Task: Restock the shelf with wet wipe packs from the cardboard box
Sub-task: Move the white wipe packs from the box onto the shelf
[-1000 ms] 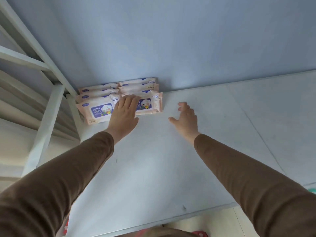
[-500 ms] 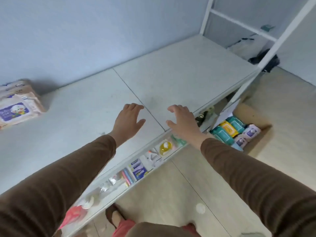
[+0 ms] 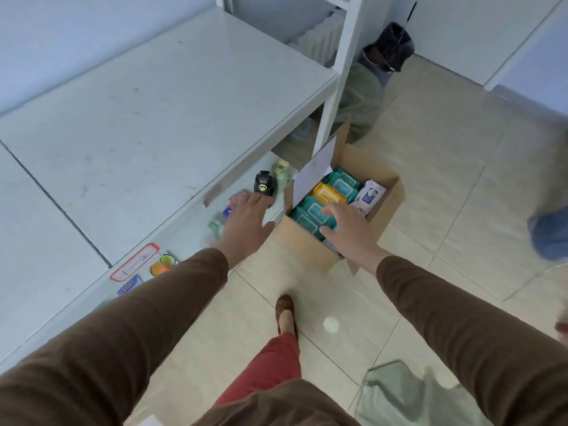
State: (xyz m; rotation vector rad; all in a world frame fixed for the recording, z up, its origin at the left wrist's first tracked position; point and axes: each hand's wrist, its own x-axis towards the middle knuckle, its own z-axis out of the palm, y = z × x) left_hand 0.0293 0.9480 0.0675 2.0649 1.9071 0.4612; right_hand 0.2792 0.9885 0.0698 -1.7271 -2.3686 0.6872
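**Both hands empty, over box / shelf edge**

Head view, wide-angle, edges warped. Left hand (image 3: 244, 224) palm down, fingers spread, holding nothing; motion-blurred, fingertips hard to make out. It sits in front of the shelf's (image 3: 147, 118) front edge, over small goods on the lower tier (image 3: 190, 241). Right hand (image 3: 347, 230) palm down, fingers spread and slightly curled, nothing pinched; it hangs over the near left corner of the cardboard box (image 3: 310, 244). Can't tell if it touches the packs below.

Box stands open on the tiled floor (image 3: 430, 186), just beside the shelf's white corner post (image 3: 333, 87), one flap up against it. Inside: teal wet wipe packs (image 3: 310, 212) at near-left and far side, a yellow pack (image 3: 329, 193) mid, a white/purple pack (image 3: 370, 193) at right wall. Right hand and wrist hide the near part of the contents; pack count not readable.

Lower tier items mostly cut off by the upper board: black bottle (image 3: 263, 183), pale green bottle (image 3: 282, 170), orange/green cup (image 3: 164, 263), red-rimmed flat pack (image 3: 135, 262); labels unreadable. Top board in view is bare.

Brown sleeves (image 3: 138, 327) fill the bottom; red trouser leg (image 3: 267, 367) and brown shoe (image 3: 284, 310) below. Dark bag (image 3: 388, 49) behind post, unclear. Blue blur (image 3: 550, 235) at right edge, unidentifiable.
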